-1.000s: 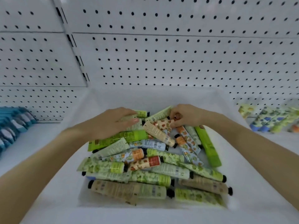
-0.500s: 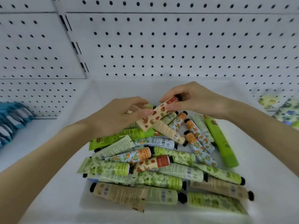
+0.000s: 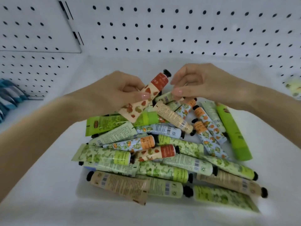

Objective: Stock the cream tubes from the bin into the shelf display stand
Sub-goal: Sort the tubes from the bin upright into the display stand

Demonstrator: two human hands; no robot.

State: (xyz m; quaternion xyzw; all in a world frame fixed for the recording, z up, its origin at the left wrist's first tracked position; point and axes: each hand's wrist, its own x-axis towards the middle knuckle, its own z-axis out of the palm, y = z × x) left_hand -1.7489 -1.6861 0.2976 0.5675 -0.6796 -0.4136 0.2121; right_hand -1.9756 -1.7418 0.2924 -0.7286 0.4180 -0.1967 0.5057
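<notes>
since the earlier frame the red-spotted tube (image 3: 146, 98) passed to the left hand (image 3: 118, 92), pinched above the bin (image 3: 48, 185); right hand (image 3: 200, 84) fingers curled, grip unclear. blue packets (image 3: 9, 95) were cut off at left edge.

No legible text; cream tubes (image 3: 156, 154) show barcodes and tiny print, too blurry to read.

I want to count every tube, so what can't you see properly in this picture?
Head view only:
- Bottom tubes in the white plastic bin: buried under the pile.
- Pale green tubes at far right: blurred, cut by the edge.
- Cream tube with red almond print: middle covered by the left hand.
- Label text: too small.
</notes>
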